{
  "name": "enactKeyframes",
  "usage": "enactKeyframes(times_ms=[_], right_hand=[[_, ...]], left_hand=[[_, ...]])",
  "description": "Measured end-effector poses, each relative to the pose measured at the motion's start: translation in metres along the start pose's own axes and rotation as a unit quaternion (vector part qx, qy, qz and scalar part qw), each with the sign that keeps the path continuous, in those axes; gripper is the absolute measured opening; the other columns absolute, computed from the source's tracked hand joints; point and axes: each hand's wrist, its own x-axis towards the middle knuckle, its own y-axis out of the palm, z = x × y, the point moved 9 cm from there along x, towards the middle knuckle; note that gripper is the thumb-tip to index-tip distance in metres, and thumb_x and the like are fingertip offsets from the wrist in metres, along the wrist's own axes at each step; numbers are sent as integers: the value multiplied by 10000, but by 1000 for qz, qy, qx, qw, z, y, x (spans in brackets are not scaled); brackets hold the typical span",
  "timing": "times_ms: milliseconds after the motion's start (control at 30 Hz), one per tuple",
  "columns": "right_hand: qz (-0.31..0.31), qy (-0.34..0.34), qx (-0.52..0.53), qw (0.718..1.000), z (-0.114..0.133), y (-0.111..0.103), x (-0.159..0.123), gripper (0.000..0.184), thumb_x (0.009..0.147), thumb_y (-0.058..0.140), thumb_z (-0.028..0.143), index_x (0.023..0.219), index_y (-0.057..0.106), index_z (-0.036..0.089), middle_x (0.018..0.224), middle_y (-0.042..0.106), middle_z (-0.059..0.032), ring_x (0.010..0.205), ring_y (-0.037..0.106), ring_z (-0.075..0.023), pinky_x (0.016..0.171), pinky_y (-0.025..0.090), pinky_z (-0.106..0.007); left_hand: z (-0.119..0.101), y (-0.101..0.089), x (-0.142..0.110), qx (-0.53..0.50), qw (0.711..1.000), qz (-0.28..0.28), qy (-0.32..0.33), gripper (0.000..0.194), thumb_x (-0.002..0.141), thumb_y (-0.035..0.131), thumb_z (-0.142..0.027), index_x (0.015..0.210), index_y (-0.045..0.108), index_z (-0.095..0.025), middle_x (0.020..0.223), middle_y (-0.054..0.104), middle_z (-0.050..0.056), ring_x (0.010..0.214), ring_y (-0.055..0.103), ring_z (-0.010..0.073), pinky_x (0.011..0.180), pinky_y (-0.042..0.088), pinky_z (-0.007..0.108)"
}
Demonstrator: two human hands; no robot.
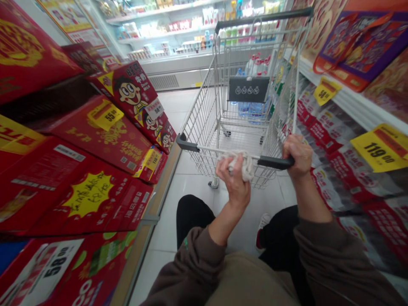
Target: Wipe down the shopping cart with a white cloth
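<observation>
Nearest, bottom of frame: brown sleeves and black trousers; a white shoe with red trim on pale floor tiles.

Centre: left hand closed on a crumpled white cloth, pressed against the bar of a wire shopping cart. Right hand wrapped around the black handle grip.

Inside the cart, toward its far end: bottled water in blue-tinted packs, behind a black sign.

Left of frame: stacked red milk cartons with a yellow 55 price tag. Right of frame: packaged goods on a white shelf, yellow 119 tag.

Upper centre, farthest: a refrigerated display case.
</observation>
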Motion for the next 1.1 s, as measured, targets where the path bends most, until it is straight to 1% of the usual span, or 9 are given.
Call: enactKeyframes(times_ms=[100, 267, 467, 567, 733, 800, 900, 1000, 1100], right_hand=[[1, -7, 3, 1000, 3, -2, 1, 553, 1045, 364, 398, 521, 407, 225, 526, 430, 9, 581, 399, -154, 836, 330, -439], [-7, -14, -4, 1000, 8, -4, -1, 556, 1044, 362, 383, 512, 390, 222, 521, 419, 10, 585, 391, -152, 830, 329, -437], [-22, -5, 4, 1000, 5, -5, -3, 554, 1049, 357, 388, 520, 394, 229, 526, 415, 9, 590, 390, -161, 843, 321, -439], [-21, 1, 8, 1000, 3, -6, -3, 573, 1047, 373, 425, 509, 398, 228, 520, 412, 9, 582, 382, -160, 851, 327, -442], [-21, 6, 10, 1000, 4, -7, -4, 580, 1044, 367, 435, 507, 406, 221, 521, 414, 14, 582, 381, -151, 871, 336, -441], [-28, 2, 14, 1000, 6, -7, -5, 578, 1041, 368, 435, 506, 405, 221, 516, 414, 14, 581, 373, -151, 870, 335, -441], [-28, 4, 12, 1000, 8, -6, -6, 576, 1039, 363, 440, 506, 405, 223, 516, 414, 10, 588, 375, -156, 867, 334, -445], [-25, 14, 17, 999, 6, -6, -6, 597, 1037, 328, 486, 502, 402, 231, 512, 397, 6, 594, 384, -164, 891, 341, -459], [-12, 20, 22, 999, 4, -5, -6, 620, 1040, 272, 504, 495, 398, 236, 507, 377, 1, 589, 374, -170, 925, 340, -479]], left_hand=[[-11, -5, 1, -31, 998, 25, 42, 381, 963, 520, -166, 1327, 592, -253, 1246, 501, 113, 1218, 486, 262, 1092, 430, 468], [33, -38, 35, 47, 992, -85, -85, 443, 990, 534, -292, 1428, 525, -231, 1325, 469, 147, 1270, 450, 289, 1132, 386, 509], [0, -1, 0, 24, 999, 1, 38, 355, 954, 558, -182, 1279, 670, -267, 1231, 516, 122, 1201, 451, 294, 1094, 418, 504], [-10, -1, -6, -19, 996, 43, 78, 365, 942, 576, -155, 1274, 669, -275, 1205, 541, 106, 1178, 480, 267, 1081, 435, 457], [35, -41, 27, 0, 994, -84, -68, 405, 977, 561, -258, 1381, 578, -232, 1291, 498, 134, 1257, 466, 276, 1119, 396, 474], [46, -43, 25, 30, 987, -120, -101, 418, 987, 543, -295, 1395, 566, -208, 1297, 486, 151, 1267, 454, 288, 1126, 381, 490], [33, -19, 2, 26, 994, -81, -74, 375, 994, 487, -259, 1337, 627, -198, 1243, 500, 157, 1215, 453, 298, 1081, 405, 501], [-1, 12, -27, -14, 999, 36, 6, 364, 962, 506, -188, 1266, 688, -270, 1194, 531, 116, 1171, 469, 278, 1059, 431, 477], [-24, 10, -33, -44, 996, 66, 31, 366, 945, 542, -181, 1251, 705, -301, 1185, 542, 101, 1158, 482, 263, 1058, 443, 463]])
